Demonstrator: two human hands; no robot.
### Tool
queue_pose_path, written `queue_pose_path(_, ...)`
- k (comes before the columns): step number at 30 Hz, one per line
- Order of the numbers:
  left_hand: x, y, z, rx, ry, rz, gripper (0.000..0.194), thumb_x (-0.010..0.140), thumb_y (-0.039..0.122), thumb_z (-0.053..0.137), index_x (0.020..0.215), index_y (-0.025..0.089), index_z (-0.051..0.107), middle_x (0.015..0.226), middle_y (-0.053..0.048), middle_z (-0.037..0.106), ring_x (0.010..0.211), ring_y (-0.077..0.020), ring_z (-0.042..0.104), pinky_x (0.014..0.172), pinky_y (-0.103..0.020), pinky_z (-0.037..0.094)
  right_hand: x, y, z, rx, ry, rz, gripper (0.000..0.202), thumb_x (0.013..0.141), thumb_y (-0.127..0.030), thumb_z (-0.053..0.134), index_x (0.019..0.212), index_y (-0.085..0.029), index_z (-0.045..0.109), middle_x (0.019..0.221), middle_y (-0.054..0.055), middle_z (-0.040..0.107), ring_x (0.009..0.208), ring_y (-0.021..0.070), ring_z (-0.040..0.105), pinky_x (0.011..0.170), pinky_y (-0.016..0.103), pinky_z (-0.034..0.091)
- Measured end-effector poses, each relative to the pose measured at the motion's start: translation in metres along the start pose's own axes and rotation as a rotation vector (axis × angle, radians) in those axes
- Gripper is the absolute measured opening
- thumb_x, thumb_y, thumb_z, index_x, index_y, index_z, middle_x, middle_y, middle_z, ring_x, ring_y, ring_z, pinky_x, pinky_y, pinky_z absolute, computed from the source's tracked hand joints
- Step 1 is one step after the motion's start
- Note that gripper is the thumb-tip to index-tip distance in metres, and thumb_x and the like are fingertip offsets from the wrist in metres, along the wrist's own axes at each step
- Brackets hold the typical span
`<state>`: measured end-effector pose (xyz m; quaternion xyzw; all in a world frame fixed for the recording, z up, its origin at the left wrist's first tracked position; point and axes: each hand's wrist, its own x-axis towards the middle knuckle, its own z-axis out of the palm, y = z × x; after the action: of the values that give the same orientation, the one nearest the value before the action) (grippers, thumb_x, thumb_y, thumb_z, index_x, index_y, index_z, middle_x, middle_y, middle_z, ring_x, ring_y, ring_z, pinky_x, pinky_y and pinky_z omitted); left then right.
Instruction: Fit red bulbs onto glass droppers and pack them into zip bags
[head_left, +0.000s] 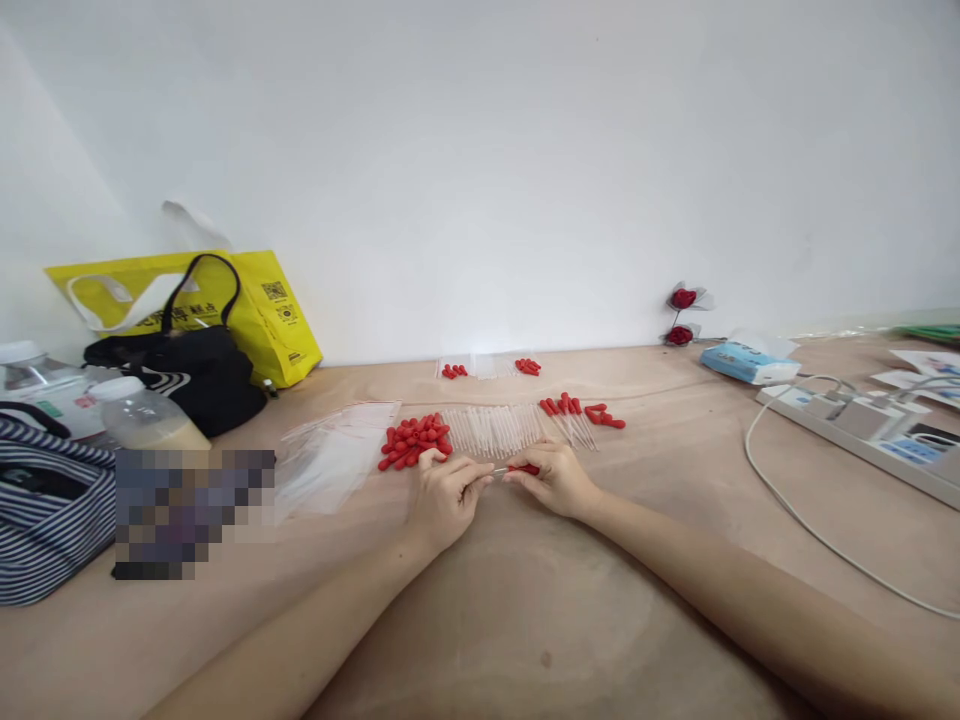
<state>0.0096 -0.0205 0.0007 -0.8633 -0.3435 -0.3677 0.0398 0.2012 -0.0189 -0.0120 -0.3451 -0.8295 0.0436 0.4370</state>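
Left grip (448,492) pinching 1 clear tube (499,470) | right grip (559,480) pinching 1 red bulb (523,469) | 2 roses (682,299)

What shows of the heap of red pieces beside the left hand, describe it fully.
The heap of red pieces is a loose jumble: small, elongated, round-ended, rubbery-looking, pointing in various directions. It lies on the tabletop, with clear plastic bags to its left and a row of thin clear tubes to its right. The left hand is at its near right edge; contact is unclear.
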Motion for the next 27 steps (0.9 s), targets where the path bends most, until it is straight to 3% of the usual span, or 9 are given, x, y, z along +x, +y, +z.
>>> queue_pose_path(6,0.0017,0.0018,-0.0016,0.002,0.01,0.018,0.014,0.082,0.022,0.049,0.082,0.022,0.064,0.071,0.002,0.069,0.058,-0.0112,0.058,0.079,-0.037,0.025,-0.0002,-0.0024,-0.0004,0.033,-0.058,-0.005,0.021,0.081,-0.034,0.051,0.076,-0.017,0.061,0.067,0.002,0.065,0.061,0.0112,0.056,0.065,0.026,0.035)
queue_pose_path(10,0.0035,0.0013,-0.002,0.027,-0.013,0.039,0.013,0.082,0.022,0.05,0.08,0.023,0.063,0.072,0.004,0.069,0.062,-0.011,0.06,0.089,-0.039,0.023,-0.0032,0.0026,-0.0056,-0.044,-0.097,-0.01,0.019,0.078,-0.038,0.055,0.081,-0.022,0.064,0.068,-0.001,0.066,0.065,0.0111,0.056,0.078,0.032,0.03)
queue_pose_path(18,0.0032,0.0031,-0.0026,0.058,0.013,0.103,0.016,0.083,0.022,0.047,0.079,0.023,0.063,0.069,0.004,0.069,0.063,-0.0117,0.06,0.096,-0.043,0.019,-0.0076,0.0007,-0.0078,-0.275,0.038,-0.131,0.016,0.08,-0.033,0.053,0.076,-0.022,0.064,0.064,-0.001,0.065,0.068,0.0121,0.053,0.087,0.037,0.021)
queue_pose_path(27,0.0005,0.009,-0.0002,-0.014,0.043,0.149,0.015,0.082,0.017,0.048,0.079,0.02,0.062,0.066,0.004,0.069,0.054,-0.0104,0.06,0.093,-0.043,0.022,-0.0077,-0.0038,-0.0065,-0.234,0.038,-0.175,0.015,0.079,-0.031,0.052,0.074,-0.02,0.061,0.063,-0.002,0.063,0.066,0.0106,0.054,0.09,0.039,0.018)
